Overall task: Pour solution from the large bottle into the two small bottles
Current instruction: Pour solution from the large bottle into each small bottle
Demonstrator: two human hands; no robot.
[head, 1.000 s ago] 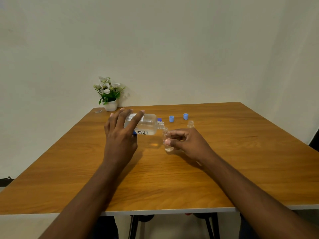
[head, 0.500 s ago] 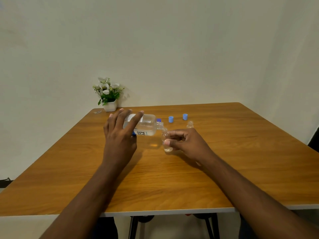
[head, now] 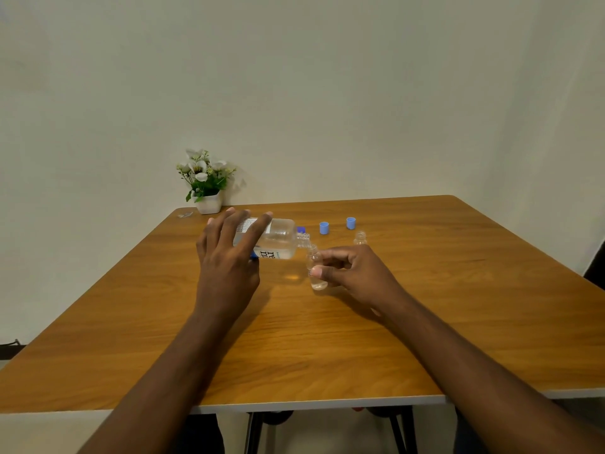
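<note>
Neck to neck: my left hand (head: 226,267) grips the big bottle (head: 278,240) tipped nearly flat, axis pointing right, mouth over the small bottle (head: 316,270) pinched upright on the table (head: 425,322) by my right hand (head: 357,273). Second bottle (head: 359,237) waits behind, nearer my right.

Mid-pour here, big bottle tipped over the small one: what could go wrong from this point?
1. The large bottle lies almost flat in the left hand, its neck at the narrow mouth of the small bottle; a surge may spill onto the table.
2. The right hand pinches the small bottle only with its fingertips, so it might tip.
3. The second small bottle stands open just behind and may get knocked.
</note>
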